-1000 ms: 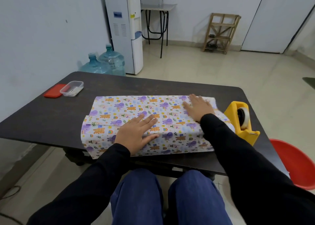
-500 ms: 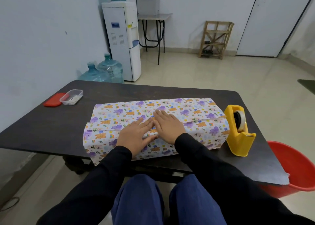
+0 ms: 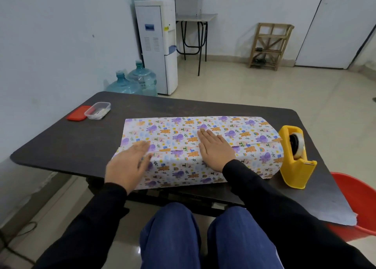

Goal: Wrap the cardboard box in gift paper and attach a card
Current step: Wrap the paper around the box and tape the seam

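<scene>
Right hand (image 3: 215, 149) flat on gift paper (image 3: 203, 130).

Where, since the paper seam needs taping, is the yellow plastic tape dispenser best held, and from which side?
Probably take the yellow plastic tape dispenser by its tall rounded far hump, the grip coming from above and the right with the right hand. Its left flank sits close beside the paper-wrapped cardboard box, and the metal cutter tips the low near end.
</scene>
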